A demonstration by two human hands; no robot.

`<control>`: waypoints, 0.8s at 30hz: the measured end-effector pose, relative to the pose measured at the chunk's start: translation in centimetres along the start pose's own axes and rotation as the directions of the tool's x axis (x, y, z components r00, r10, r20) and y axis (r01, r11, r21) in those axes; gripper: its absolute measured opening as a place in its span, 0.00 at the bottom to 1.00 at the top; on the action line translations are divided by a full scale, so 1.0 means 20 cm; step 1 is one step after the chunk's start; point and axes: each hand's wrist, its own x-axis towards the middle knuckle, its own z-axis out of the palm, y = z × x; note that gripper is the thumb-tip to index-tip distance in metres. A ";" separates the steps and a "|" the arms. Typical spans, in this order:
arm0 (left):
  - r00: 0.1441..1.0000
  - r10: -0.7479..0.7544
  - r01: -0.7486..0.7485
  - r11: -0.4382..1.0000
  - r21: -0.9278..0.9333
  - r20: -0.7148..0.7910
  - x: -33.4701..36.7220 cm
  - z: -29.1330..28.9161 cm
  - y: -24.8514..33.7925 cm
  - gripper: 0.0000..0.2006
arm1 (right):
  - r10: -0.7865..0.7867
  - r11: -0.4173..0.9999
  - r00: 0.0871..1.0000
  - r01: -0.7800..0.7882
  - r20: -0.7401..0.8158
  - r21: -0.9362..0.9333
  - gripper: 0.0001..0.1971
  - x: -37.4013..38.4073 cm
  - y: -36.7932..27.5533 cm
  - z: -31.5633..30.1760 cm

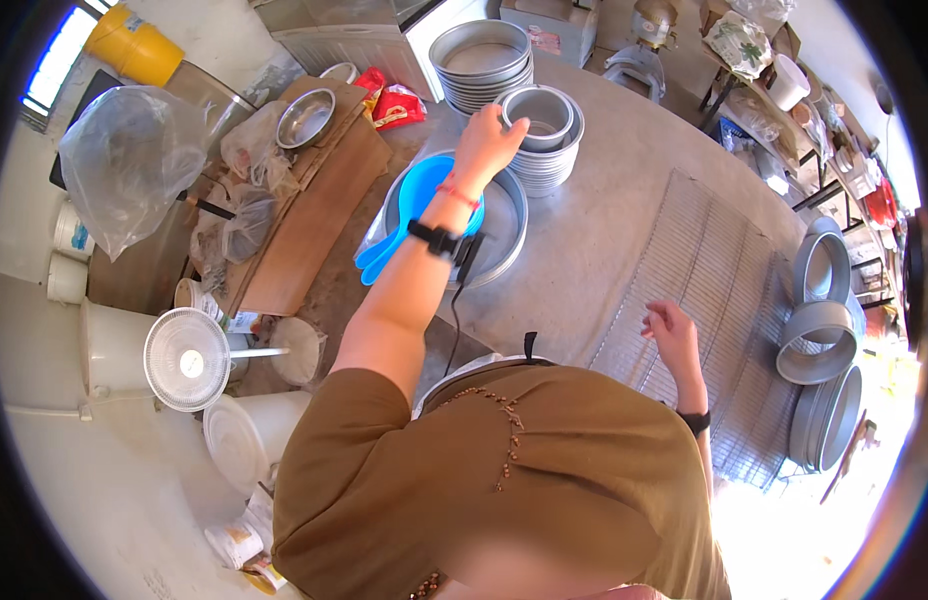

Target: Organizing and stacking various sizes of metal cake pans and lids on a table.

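Note:
My left hand (pixel 487 145) reaches to the far side of the table, its fingers closed over the near-left rim of a small round metal cake pan (pixel 540 108). That pan sits on top of a stack of slightly wider round pans (pixel 547 170). Beneath my left forearm, blue plastic scoop-like pieces with handles (pixel 424 190) lie in a large shallow round pan (pixel 512 235); my arm partly hides them. My right hand (pixel 674 340) hovers at the near right, over the edge of a wire rack, fingers loosely bent and apart, holding nothing.
Wider round pans (pixel 481 60) are stacked behind. Wire cooling racks (pixel 684 270) cover the table's right, with several metal rings (pixel 819 340) beyond them. On the left are wooden boards (pixel 314 220), a metal bowl (pixel 306 118), a white fan (pixel 188 360) and white buckets (pixel 246 437).

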 end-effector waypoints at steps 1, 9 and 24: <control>0.999 -0.001 0.010 0.979 0.202 -0.046 0.07 0.04 -0.01 0.25 | -0.052 0.999 0.999 0.052 -0.004 0.012 0.09 0.03 -0.06 0.01; 0.901 -0.278 0.337 0.932 -0.132 0.334 0.31 0.11 -0.12 0.12 | -0.079 0.996 0.997 0.078 0.027 0.045 0.09 -0.04 -0.10 0.19; 0.848 -0.214 0.269 0.962 -0.046 0.485 0.26 -0.69 -0.27 0.12 | 0.304 0.950 0.940 -0.287 -0.155 0.122 0.11 -0.36 0.30 0.06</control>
